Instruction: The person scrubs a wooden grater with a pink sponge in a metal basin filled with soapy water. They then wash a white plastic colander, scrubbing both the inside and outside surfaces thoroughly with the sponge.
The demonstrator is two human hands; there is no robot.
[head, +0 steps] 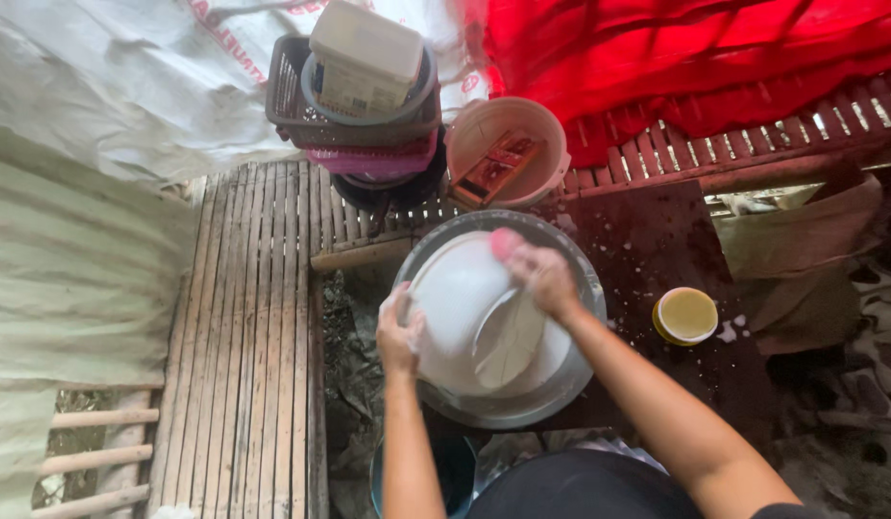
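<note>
Both hands are busy: my left hand (397,334) grips the rim of the white plate (460,293) at its nine o'clock edge, fingers curled tight on it, while my right hand (544,279) pinches a pink sponge (506,242) against the plate's top, near one o'clock. Hands well apart, plate between them. Plate sits tilted over the big metal basin (575,384), which rests on the dark wet board (657,240), with more white dishes under it (a second plate (512,341), I'd say). At twelve o'clock of the basin sits a pinkish bowl (551,178) and a stack of baskets (301,111); at three o'clock, a small yellow tub (685,315). Bamboo slats (244,346) run along the nine o'clock side. My call: hold the rim firm, keep the plate over the basin, sweep the sponge in steady circles.
</note>
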